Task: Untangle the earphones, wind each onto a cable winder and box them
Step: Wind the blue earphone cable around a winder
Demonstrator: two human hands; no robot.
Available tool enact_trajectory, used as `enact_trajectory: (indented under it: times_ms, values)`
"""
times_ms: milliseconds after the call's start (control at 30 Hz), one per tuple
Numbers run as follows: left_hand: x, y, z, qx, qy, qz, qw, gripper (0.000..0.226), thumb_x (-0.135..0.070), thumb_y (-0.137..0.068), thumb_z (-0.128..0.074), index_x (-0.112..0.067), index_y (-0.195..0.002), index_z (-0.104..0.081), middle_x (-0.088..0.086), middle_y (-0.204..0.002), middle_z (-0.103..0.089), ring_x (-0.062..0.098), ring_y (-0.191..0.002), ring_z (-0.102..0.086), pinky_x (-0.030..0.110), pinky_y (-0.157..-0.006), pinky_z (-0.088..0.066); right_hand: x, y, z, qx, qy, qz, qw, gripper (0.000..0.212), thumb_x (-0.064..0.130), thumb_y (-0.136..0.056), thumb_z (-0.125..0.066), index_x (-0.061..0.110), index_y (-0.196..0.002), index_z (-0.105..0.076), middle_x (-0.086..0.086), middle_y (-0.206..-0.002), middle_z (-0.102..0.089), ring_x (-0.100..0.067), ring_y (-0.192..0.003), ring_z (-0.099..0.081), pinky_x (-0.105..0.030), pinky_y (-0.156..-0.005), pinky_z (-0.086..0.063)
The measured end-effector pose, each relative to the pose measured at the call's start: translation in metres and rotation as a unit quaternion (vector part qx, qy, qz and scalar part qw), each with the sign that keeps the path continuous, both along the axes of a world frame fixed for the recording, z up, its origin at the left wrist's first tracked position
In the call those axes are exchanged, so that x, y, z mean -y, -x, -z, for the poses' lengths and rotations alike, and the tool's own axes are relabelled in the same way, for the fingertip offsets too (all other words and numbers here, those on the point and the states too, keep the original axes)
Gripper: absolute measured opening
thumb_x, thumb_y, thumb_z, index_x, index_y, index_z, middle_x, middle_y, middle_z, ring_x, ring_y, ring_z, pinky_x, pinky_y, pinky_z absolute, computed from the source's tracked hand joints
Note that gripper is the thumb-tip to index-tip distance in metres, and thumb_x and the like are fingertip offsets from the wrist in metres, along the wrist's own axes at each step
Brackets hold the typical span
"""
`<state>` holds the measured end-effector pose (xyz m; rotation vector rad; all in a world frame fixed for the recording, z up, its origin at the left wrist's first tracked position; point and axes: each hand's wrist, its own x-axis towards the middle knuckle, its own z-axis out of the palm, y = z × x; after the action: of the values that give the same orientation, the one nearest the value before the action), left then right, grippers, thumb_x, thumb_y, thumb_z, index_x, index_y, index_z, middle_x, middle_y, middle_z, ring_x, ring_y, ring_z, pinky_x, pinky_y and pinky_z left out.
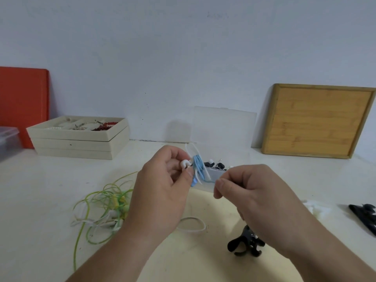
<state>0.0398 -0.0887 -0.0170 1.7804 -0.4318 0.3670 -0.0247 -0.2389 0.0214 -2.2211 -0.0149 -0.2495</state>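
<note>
We are in the winding step. Our left hand pinches the blue cable winder and a bud of the white earphone, held up just in front of the clear box. Our right hand pinches what seems to be the cord's free end. Next we judge the tail needs tucking in, then the bundle goes into the box. The green earphones lie tangled on the tabletop at left, with a black winder near.

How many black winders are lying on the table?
2: one black winder lies below the right hand; a second black winder lies at the view's right edge. More may be hidden.
</note>
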Motion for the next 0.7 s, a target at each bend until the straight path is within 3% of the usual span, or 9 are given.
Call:
enact_trajectory:
  times_ms: [33,133,200,333,500,700]
  values:
    - [0.000,0.002,0.000,0.023,-0.029,-0.006,0.999,0.017,-0.011,-0.091,-0.065,-0.027,-0.087,-0.059,-0.008,-0.076,-0.072,0.014,-0.071,-0.068,0.039,-0.070,-0.057,-0.001,0.000,0.001,0.005,0.005,-0.001,1.000,0.028,0.025,-0.092,-0.058,0.017,-0.067,-0.068,0.007,-0.037,-0.034,-0.008,-0.036,-0.027,-0.016,-0.038,-0.024]
    - [0.002,0.009,-0.003,0.088,-0.114,-0.018,0.989,0.018,-0.018,-0.091,-0.066,-0.033,-0.088,-0.058,-0.019,-0.079,-0.066,0.002,-0.066,-0.063,0.017,-0.056,-0.048,-0.001,-0.001,0.002,0.012,-0.009,0.020,1.000,0.027,0.027,-0.092,-0.059,0.020,-0.068,-0.069,0.007,-0.037,-0.034,-0.008,-0.036,-0.027,-0.015,-0.038,-0.024]
    - [0.003,0.012,-0.004,0.107,-0.148,-0.011,0.983,0.016,-0.020,-0.091,-0.065,-0.034,-0.089,-0.057,-0.022,-0.083,-0.063,-0.001,-0.055,-0.056,0.013,-0.052,-0.043,0.001,-0.002,0.002,0.007,-0.027,0.055,0.998,0.028,0.025,-0.092,-0.060,0.020,-0.066,-0.069,0.007,-0.036,-0.033,-0.009,-0.035,-0.026,-0.015,-0.036,-0.023]
    - [0.003,0.012,-0.004,0.115,-0.166,0.001,0.979,0.018,-0.020,-0.092,-0.063,-0.036,-0.089,-0.054,-0.023,-0.084,-0.061,0.001,-0.055,-0.055,0.016,-0.052,-0.044,0.003,-0.002,0.002,-0.003,-0.031,0.091,0.995,0.027,0.019,-0.090,-0.061,0.016,-0.065,-0.070,0.007,-0.031,-0.029,-0.010,-0.029,-0.023,-0.014,-0.032,-0.020]
    - [0.006,0.009,0.001,0.070,-0.110,0.016,0.991,0.018,-0.018,-0.092,-0.062,-0.034,-0.090,-0.056,-0.014,-0.078,-0.065,0.014,-0.066,-0.062,0.033,-0.059,-0.052,0.006,0.000,0.000,0.008,-0.013,0.094,0.995,0.023,0.015,-0.087,-0.060,0.010,-0.066,-0.068,0.007,-0.030,-0.029,-0.011,-0.028,-0.024,-0.013,-0.032,-0.019]
    - [0.003,0.003,0.001,-0.012,0.012,-0.011,1.000,0.015,-0.011,-0.089,-0.068,-0.023,-0.085,-0.060,-0.007,-0.074,-0.074,0.014,-0.071,-0.072,0.044,-0.073,-0.058,0.000,0.005,-0.004,0.005,0.050,-0.048,0.998,0.022,0.018,-0.087,-0.060,0.007,-0.068,-0.065,0.008,-0.040,-0.037,-0.007,-0.036,-0.032,-0.014,-0.040,-0.028]
